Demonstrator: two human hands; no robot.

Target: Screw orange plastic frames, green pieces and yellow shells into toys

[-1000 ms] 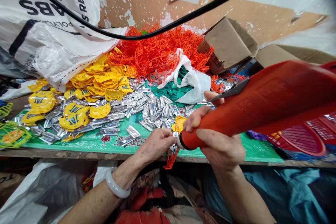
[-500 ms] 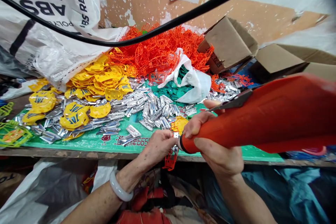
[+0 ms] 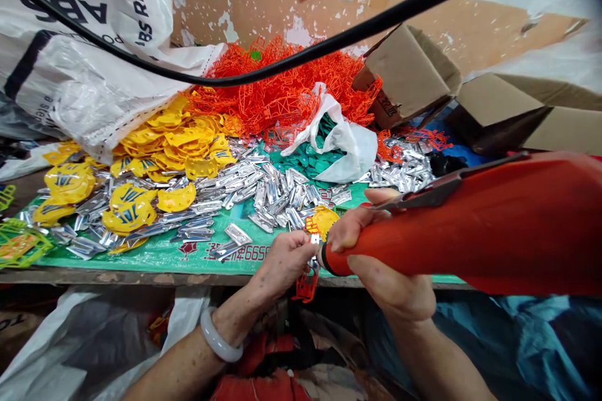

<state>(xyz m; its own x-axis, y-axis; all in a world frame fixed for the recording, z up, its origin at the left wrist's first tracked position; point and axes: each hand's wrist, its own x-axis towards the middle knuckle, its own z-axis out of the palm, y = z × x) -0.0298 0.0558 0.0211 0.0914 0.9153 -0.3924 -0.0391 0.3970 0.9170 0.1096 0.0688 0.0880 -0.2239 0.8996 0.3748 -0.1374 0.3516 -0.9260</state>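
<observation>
My right hand (image 3: 380, 257) is wrapped round a red electric screwdriver (image 3: 461, 219) with a long dark lever along its top. The driver's nose meets a small silver metal plate (image 3: 315, 239). My left hand (image 3: 289, 260), closed in a pinch, holds that plate together with an orange-red plastic frame (image 3: 306, 287) that hangs below the fingers, over the table's front edge. The fingers partly hide both parts. Just beyond the fingertips lies a yellow plastic piece (image 3: 325, 221).
Silver plates (image 3: 277, 197) are strewn over the green table cover (image 3: 164, 257). Behind them are yellow printed pieces (image 3: 179, 138), orange-red frames (image 3: 273, 88) and a white bag (image 3: 350, 150) of green pieces. Cardboard boxes (image 3: 414, 75) stand at right; a black cable (image 3: 226, 81) crosses in front.
The driver's rear end has swung slightly down, and its lever now shows more. My left hand keeps its pinch on the plate and frame. The whole view has shifted a little.
</observation>
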